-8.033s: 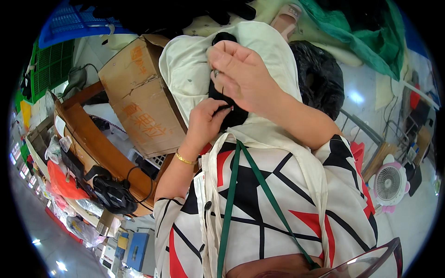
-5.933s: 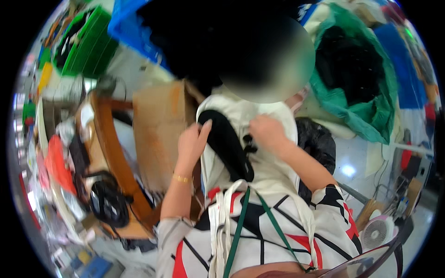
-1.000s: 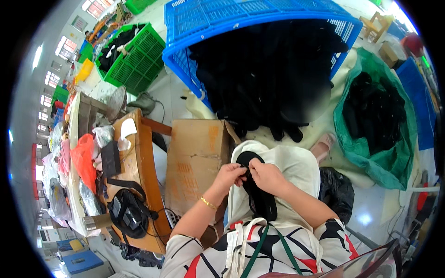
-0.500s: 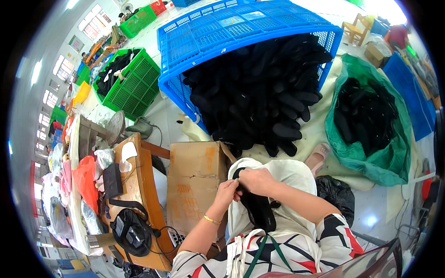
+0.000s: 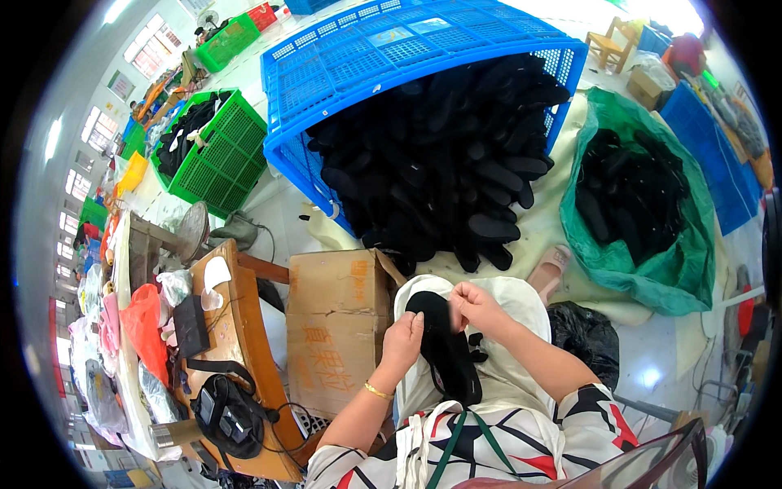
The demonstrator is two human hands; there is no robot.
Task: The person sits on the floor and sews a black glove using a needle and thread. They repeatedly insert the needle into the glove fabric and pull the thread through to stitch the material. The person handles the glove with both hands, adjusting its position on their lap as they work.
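Observation:
A long black slipper [image 5: 450, 359] lies across my lap on a whitish apron [image 5: 513, 371], its rounded end pointing away from me. My left hand [image 5: 402, 341] is closed on the slipper's left edge, the thumb at the rim. On the other side my right hand [image 5: 479, 313] makes a pinch close to the slipper's upper right edge; its fingertips are blurred, and what is between them cannot be made out. Small black scraps [image 5: 477, 348] rest on the apron, just right of the slipper.
Ahead, a tipped blue crate [image 5: 342, 77] spills a heap of black slippers [image 5: 432, 163]. A green sack [image 5: 692, 269] of similar black pieces stands right, a black plastic bag [image 5: 582, 338] nearer. A cardboard box [image 5: 334, 326] and wooden table [image 5: 257, 359] flank my left.
My hands have moved apart; the right one shifted right, off the slipper's upper end, uncovering it. The small black scraps show more plainly. The whole view has shifted slightly.

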